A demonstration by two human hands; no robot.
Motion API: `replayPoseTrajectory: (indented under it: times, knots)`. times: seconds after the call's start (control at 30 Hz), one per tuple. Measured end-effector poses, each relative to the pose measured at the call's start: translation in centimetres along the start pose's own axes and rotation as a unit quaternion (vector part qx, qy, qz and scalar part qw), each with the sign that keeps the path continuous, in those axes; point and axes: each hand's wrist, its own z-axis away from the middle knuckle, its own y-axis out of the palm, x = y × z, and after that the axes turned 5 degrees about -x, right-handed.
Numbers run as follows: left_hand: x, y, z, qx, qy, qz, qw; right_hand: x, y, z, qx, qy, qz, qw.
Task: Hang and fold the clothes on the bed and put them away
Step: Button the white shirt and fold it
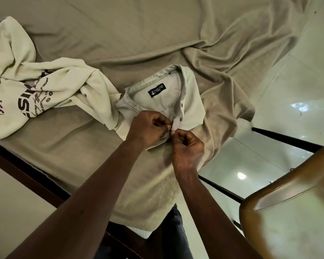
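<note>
A pale grey-green button shirt (192, 94) lies folded near the corner of the bed, collar away from me, a black label inside the neck. My left hand (148, 128) pinches the left edge of its button placket. My right hand (187, 146) pinches the placket from the right, fingertips meeting those of the left just below a dark button (180, 119). A cream hoodie (22, 79) with dark brown lettering lies crumpled on the bed to the left, one sleeve reaching the shirt.
The bed is covered by a rumpled beige sheet (138, 34) that hangs over the corner. A dark wooden bed frame (26, 174) runs along the near edge. A brown chair back (288, 212) stands at the lower right over a glossy tiled floor (297, 90).
</note>
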Motion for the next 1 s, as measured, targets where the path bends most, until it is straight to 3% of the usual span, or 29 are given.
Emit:
replayPoseTrajectory:
  times: [0.13, 0.37, 0.63, 0.83, 1.0]
  knots:
    - [0.4, 0.2, 0.2, -0.006, -0.028, 0.05, 0.998, -0.1, 0.3, -0.1, -0.003, -0.003, 0.002, 1.0]
    - [0.2, 0.7, 0.6, -0.037, -0.054, 0.069, 0.995, -0.5, 0.9, 0.1, -0.004, -0.086, 0.09, 0.992]
    - [0.5, 1.3, 0.5, -0.076, -0.066, 0.085, 0.991, -1.2, 0.8, 0.3, -0.014, -0.049, 0.03, 0.998]
    - [0.7, 1.7, 0.8, -0.087, -0.035, 0.043, 0.995, -1.1, 1.4, 0.4, -0.028, -0.071, 0.061, 0.995]
    - [0.6, 2.0, 1.4, -0.107, 0.09, -0.043, 0.989, -1.2, 1.4, 0.1, -0.013, -0.093, 0.094, 0.991]
